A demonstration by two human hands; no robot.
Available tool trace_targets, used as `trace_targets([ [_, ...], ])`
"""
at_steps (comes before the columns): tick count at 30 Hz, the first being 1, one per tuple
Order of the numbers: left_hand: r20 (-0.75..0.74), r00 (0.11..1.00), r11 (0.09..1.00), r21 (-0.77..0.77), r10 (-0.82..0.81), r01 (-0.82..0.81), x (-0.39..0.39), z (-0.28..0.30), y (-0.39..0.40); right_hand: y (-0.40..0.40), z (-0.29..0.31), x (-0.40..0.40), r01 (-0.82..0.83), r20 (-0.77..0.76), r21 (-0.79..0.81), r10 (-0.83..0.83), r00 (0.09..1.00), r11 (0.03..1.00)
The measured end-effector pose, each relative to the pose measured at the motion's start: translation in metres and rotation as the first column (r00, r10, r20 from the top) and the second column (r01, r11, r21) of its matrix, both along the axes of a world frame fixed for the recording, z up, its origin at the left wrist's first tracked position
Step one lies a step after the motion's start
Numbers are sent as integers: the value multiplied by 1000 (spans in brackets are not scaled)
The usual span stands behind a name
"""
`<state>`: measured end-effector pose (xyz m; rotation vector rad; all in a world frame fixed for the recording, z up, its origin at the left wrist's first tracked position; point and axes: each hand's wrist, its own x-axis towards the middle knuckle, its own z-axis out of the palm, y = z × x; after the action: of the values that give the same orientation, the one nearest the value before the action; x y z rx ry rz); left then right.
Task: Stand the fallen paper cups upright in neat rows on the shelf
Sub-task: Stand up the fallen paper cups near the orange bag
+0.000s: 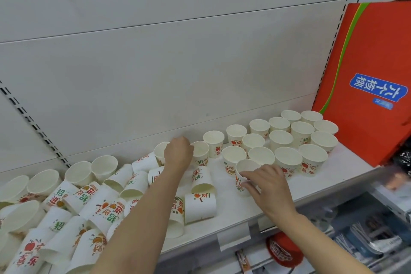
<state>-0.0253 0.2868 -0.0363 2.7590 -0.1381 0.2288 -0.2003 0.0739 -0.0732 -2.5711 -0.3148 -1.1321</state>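
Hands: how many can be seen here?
2. The left hand reaches to the back-row cups; the right hand grips a paper cup in front of the standing rows.

Pale grey back panel [178,62] with slotted uprights [33,127] behind.

Two bare forearms reach forward. The left hand [178,151] stretches toward twelve o'clock, fingers curled, gripping something. The right hand [265,187], at two o'clock, also curls in a grip.
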Motion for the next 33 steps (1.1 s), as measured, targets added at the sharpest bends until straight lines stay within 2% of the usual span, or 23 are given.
trace_targets([
  [4, 93, 996, 991, -130, -11, 23, -36, 17, 13, -3, -10, 6, -6, 18, -83, 7, 1000, 996],
  [7, -67, 959, 932, -262, -276, 250, -69, 27, 22, -4, -13, 8, -15, 17, -83, 16, 1000, 996],
  [8, -155, 924, 918, -252, -350, 306, -79, 28, 23, -4, -12, 8, -13, 22, -69, 15, 1000, 998],
  [10, -257, 886, 921, -167, -385, 351, -91, 25, 21, 2, -5, 6, -17, 54, -29, 19, 998, 999],
  [12, -271, 903, 942, -64, -335, 330, -93, 21, 18, 12, 3, 3, -60, 88, 4, 60, 994, 998],
  [15, -234, 934, 955, 63, -269, 291, -94, 18, 14, 36, 5, -5, -248, 76, 31, 245, 967, 968],
  [17, -188, 957, 966, 90, -223, 243, -95, 18, 13, 52, 0, -8, -365, -22, 37, 366, 930, 930],
  [19, -145, 978, 983, 85, -151, 165, -96, 19, 13, 67, -4, -8, -427, -181, -17, 417, 891, 904],
  [21, -97, 992, 996, 27, -85, 88, -96, 19, 15, 81, -5, -5, -457, -321, -93, 408, 854, 884],
  [23, -69, 997, 997, -70, -25, 20, -97, 22, 17, 92, -3, -2, -448, -384, -130, 372, 845, 885],
  [27, -56, 994, 967, -235, 89, -99, -100, 24, 13, 102, -3, 5, -375, -428, -113, 296, 854, 920],
  [33, -87, 975, 916, -336, 203, -221, -94, 26, 8, 113, -7, 17, -232, -384, -120, 170, 907, 965],
])
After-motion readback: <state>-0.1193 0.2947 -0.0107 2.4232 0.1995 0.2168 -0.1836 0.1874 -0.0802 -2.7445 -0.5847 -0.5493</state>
